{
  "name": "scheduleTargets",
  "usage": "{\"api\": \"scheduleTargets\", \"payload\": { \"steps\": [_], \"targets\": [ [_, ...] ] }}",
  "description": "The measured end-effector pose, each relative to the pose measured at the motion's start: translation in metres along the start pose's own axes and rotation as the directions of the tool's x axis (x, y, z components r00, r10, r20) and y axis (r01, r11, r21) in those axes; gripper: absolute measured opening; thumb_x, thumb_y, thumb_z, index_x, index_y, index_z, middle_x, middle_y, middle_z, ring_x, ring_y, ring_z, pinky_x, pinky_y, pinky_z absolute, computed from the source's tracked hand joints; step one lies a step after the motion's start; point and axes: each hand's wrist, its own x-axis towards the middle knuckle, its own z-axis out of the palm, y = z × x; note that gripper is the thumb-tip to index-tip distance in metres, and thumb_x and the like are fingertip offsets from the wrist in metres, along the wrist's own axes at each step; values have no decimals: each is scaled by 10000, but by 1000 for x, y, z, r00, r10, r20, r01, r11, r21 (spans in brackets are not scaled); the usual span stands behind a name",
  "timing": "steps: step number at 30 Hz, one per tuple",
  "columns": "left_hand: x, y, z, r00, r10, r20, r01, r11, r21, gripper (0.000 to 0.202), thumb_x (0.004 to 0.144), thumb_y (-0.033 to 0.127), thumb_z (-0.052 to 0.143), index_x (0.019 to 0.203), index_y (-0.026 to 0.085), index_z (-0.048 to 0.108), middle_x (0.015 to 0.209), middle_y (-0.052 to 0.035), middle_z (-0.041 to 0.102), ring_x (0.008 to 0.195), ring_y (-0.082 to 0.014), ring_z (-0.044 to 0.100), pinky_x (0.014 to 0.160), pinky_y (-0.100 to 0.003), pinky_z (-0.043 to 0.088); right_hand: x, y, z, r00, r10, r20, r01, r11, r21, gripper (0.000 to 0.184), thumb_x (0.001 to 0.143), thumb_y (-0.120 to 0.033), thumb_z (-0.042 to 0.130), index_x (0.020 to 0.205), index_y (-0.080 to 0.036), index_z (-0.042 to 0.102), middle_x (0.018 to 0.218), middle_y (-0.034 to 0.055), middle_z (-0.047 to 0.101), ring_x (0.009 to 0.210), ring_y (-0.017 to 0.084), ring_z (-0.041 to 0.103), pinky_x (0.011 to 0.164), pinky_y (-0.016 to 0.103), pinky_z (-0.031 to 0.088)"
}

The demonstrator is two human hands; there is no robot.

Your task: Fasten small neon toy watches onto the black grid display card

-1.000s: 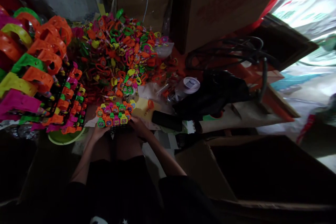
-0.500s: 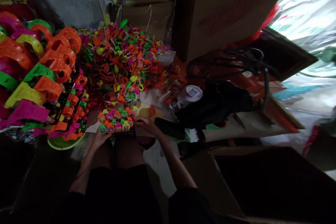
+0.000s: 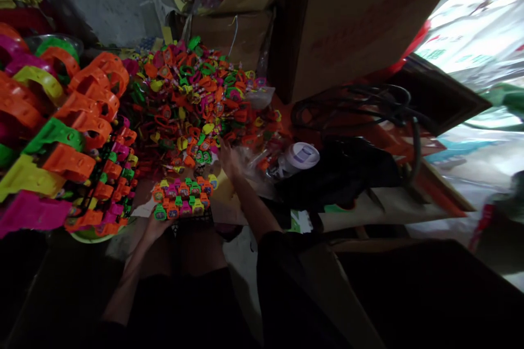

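Note:
My left hand (image 3: 158, 224) is closed on the left end of a dark tray (image 3: 192, 212) above my lap. Rows of toy watches (image 3: 186, 196) in orange, green, pink and yellow stand on that tray. My right hand (image 3: 231, 162) is stretched forward at the near right edge of a big heap of loose toy watches (image 3: 192, 87). Its fingers look extended, with nothing visible in them, though the dim light blurs the tips. Some green and orange watches (image 3: 202, 155) lie just left of those fingers.
Stacked racks of bright toy watches (image 3: 82, 120) rise close on the left, over a green basin (image 3: 92, 237). Right of the heap are a white-lidded container (image 3: 303, 156), a black cloth bag (image 3: 344, 169) and cables (image 3: 368, 101). An open carton (image 3: 344, 278) stands low right.
My right hand has left the tray's right end and moved forward to the heap's near edge. My left hand and the tray stay nearly in place; the view has shifted slightly.

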Motion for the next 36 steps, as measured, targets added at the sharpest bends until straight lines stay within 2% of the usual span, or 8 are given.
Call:
{"api": "scheduleTargets", "payload": {
  "steps": [3,7,12,15,18,24,31,36],
  "targets": [
    [0,-5,2,1000,-8,-8,8,1000,-13,579,536,467,808,992,151,643,1074,-140,713,1004,-296,668,945,-478,511,1,0,-6,999,35,-13,-37,989,-146,474,914,-148,398,1382,-163,470,1168,165,625,837,199,624,733,296,475],
    [-1,-4,4,1000,11,-3,-11,1000,-13,493,545,473,790,901,158,660,983,-118,733,922,-275,686,913,-458,529,-17,14,-23,997,-47,-56,38,989,-142,340,914,-364,508,1148,-142,616,1088,150,639,872,224,613,705,286,453],
    [0,3,2,1000,8,6,-8,1000,29,440,561,428,780,899,168,669,1008,-100,730,961,-274,672,919,-443,522,-65,35,-45,987,16,-159,36,947,320,395,895,-530,438,791,-174,572,851,75,615,683,144,552,615,253,442],
    [1,6,2,1000,13,4,-13,999,46,415,571,428,752,885,169,666,984,-97,731,961,-272,669,940,-448,508,-101,36,-52,996,78,-32,-43,795,605,464,851,-640,412,812,-193,532,700,19,568,616,136,537,553,242,446],
    [2,10,3,1000,-2,15,1,999,39,424,582,439,732,895,164,658,954,-95,733,927,-262,675,906,-432,527,-138,27,-50,987,144,73,-154,703,694,478,822,-683,408,813,-213,495,677,-1,546,552,124,514,490,235,442],
    [0,15,4,1000,-18,14,18,999,49,456,584,434,725,937,158,643,1011,-104,722,970,-258,671,917,-408,527,-187,4,-36,987,141,81,-162,779,606,406,822,-614,472,875,-212,495,803,41,632,658,151,590,584,252,473],
    [0,12,5,999,-35,-13,36,998,42,458,557,444,704,912,163,634,1005,-109,720,982,-271,668,955,-441,498,-189,5,-15,961,273,-52,-189,781,596,546,743,-513,629,1158,-181,503,1006,89,665,841,192,636,738,294,503],
    [1,8,7,999,-32,-24,33,999,27,464,555,430,720,924,164,624,1025,-111,715,984,-267,670,948,-440,503,-189,15,-1,961,229,154,-276,788,551,331,795,-418,565,984,-147,594,829,87,686,745,193,652,693,293,514]
  ]
}}
